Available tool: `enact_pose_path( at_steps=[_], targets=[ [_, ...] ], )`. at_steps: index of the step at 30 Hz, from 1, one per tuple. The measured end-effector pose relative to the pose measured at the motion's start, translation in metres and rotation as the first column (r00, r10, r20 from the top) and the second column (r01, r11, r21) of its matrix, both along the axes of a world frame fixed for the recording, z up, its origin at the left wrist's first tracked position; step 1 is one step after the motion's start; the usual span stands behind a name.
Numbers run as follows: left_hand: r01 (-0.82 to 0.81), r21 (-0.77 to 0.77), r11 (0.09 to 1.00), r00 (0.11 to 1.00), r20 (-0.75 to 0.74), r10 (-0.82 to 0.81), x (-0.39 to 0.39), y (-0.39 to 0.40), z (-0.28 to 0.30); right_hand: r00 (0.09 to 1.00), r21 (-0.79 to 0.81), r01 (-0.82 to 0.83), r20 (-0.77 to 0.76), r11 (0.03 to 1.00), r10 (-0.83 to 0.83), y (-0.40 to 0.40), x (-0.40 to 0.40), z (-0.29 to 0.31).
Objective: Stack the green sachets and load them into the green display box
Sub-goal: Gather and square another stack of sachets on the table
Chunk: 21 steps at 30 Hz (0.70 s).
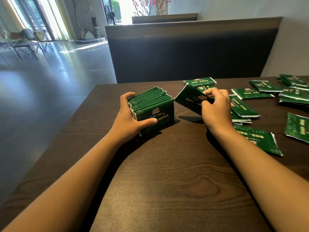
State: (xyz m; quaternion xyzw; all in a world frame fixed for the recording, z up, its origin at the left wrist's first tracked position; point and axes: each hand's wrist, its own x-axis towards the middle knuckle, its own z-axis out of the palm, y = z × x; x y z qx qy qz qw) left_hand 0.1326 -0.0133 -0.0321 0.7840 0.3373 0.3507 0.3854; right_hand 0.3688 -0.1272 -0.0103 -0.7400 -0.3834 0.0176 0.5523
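Table: a dark wood-grain table (167, 173) carried both forearms and every sachet in view.
Left hand: the left hand (132, 118) gripped a stack of green sachets (153, 106) standing on edge on the table, thumb curled across the near printed face, fingers wrapped over the far side, the stack squeezed between them.
Stack: the packed edges fanned upward between thumb and fingertips, and the stack's right end stood clear of the hand.
Right hand: the right hand (215, 106) pinched a single sachet (189, 99), fingers curled over its upper edge and the thumb against its face.
Single sachet: it was lifted off the table and tilted, its lower left corner just beside the right end of the stack; whether they touched could not be told.
Near loose sachet: one flat sachet (260, 139) lay to the right of the right wrist, partly under the forearm.
Loose sachets by the knuckles: several overlapping sachets (242, 108) lay flat just right of the right hand's knuckles.
Beyond the fingertips: two sachets (199, 82) lay flat just past the right fingertips, near the table's far edge.
Far right: more scattered sachets (292, 94) lay well apart from both hands, toward the table's right edge.
Display box: none could be made out.
Background: a dark padded bench back (184, 52) stood behind the table.
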Motion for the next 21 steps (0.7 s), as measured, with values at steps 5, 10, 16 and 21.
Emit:
enact_pose_path(
  at_steps=[5,10,16,21],
  targets=[
    [0.011,-0.011,1.0,1.0,0.002,-0.011,0.001,-0.001,0.001,0.997,0.079,-0.024,-0.065,0.997,0.03,0.002,-0.002,0.001],
    [0.009,0.001,1.0,1.0,-0.003,-0.009,0.001,-0.001,0.001,0.994,0.254,-0.052,-0.076,0.966,0.073,0.002,-0.005,0.003],
    [0.01,0.0,1.0,1.0,-0.005,-0.01,0.001,-0.001,0.001,0.993,0.441,0.002,-0.106,0.898,0.05,0.002,-0.001,0.005],
    [0.035,-0.017,0.999,0.999,0.017,-0.035,0.001,-0.003,0.001,0.974,0.102,-0.207,0.12,0.973,0.195,0.002,-0.014,-0.006]
  ],
)
